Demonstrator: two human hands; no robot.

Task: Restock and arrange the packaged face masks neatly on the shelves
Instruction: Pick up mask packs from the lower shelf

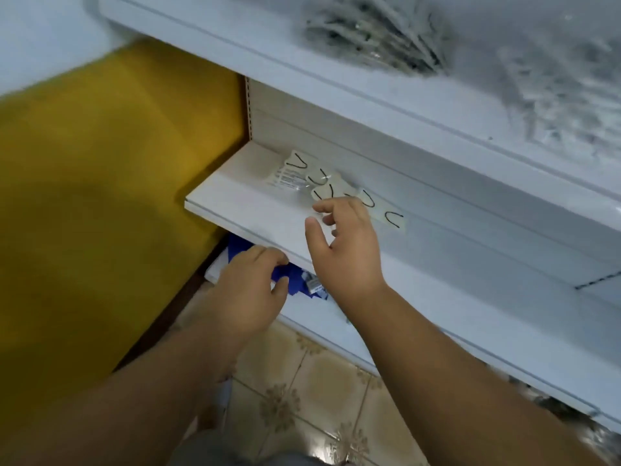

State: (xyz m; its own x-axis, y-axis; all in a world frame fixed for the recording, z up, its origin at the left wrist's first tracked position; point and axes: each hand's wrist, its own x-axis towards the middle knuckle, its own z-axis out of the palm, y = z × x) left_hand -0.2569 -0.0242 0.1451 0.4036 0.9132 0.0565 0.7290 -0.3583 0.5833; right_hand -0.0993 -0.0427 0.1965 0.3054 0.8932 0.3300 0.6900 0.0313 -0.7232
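Note:
Several clear packets of pale face masks with black ear loops (302, 176) lie spread flat on the middle white shelf (248, 203). My right hand (346, 243) hovers over their near edge with fingers loosely spread, fingertips close to one packet. My left hand (248, 290) reaches under that shelf and pinches a blue packet (299, 284) lying on the lower shelf (339, 317). A blurred stack of grey packaged masks (376, 31) sits on the top shelf (336, 82).
A mustard-yellow panel (100, 183) stands left of the shelving. Patterned beige floor tiles (302, 391) lie below. More blurred packets (564, 95) fill the top shelf's right side. A pegged upright strip (248, 105) marks the shelf's left end.

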